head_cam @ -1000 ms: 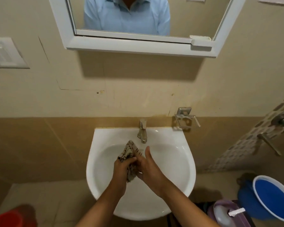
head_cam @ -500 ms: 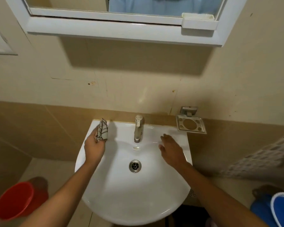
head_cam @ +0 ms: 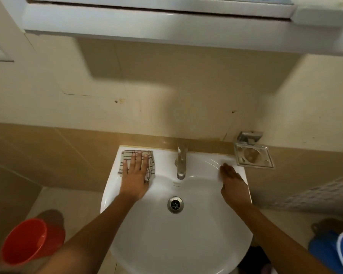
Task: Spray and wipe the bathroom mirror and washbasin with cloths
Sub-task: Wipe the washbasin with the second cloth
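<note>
The left hand (head_cam: 136,171) is pressing flat, fingers spread, on the checked cloth (head_cam: 151,165) at the basin's (head_cam: 176,244) back-left corner — not gripping it. The unwiped rim is stretching rightward, past the tap (head_cam: 181,163), so the sweep likely runs that way. The right hand (head_cam: 234,181) is resting open and empty on the right rim — nearer that side.

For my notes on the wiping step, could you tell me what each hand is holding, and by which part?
Neither grips anything. The left hand presses flat on the middle of the checked cloth on the washbasin rim; the right hand rests bare there.
</note>
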`<state>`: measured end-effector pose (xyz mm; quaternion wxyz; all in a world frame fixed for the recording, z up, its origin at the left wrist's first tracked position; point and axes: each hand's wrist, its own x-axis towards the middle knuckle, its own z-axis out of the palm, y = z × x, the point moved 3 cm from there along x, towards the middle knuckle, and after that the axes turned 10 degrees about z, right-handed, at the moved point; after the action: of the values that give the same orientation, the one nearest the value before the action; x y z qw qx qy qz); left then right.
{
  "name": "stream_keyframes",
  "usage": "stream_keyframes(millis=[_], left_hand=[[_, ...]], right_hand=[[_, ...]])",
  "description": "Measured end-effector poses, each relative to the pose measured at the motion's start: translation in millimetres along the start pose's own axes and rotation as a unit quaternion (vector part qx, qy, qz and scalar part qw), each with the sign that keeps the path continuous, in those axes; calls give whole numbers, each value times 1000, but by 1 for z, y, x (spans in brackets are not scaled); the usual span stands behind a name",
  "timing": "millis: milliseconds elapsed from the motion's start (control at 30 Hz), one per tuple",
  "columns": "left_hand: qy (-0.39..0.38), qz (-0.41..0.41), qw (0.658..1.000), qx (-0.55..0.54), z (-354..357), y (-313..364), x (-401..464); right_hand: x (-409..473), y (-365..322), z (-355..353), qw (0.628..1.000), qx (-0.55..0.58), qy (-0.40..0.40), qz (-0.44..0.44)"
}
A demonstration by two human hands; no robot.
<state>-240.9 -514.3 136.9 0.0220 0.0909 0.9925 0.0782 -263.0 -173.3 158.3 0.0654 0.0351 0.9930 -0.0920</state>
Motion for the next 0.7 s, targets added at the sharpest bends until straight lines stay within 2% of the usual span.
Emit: stream_keyframes(millis=[200, 333, 500, 700], left_hand=[[-39, 123, 991, 19, 4, 37, 30], [-21, 155, 987, 22, -1, 14, 25], [-6, 126, 992, 26, -6, -29, 15], [8, 25, 1000, -11, -12, -60, 12]], right_hand=[[1, -3, -1, 1000, 9, 9, 9], [0, -4, -5, 1000, 5, 1, 0], [-3, -7, -13, 1000, 17, 2, 14], [-1, -6, -12, 999, 14, -12, 26]])
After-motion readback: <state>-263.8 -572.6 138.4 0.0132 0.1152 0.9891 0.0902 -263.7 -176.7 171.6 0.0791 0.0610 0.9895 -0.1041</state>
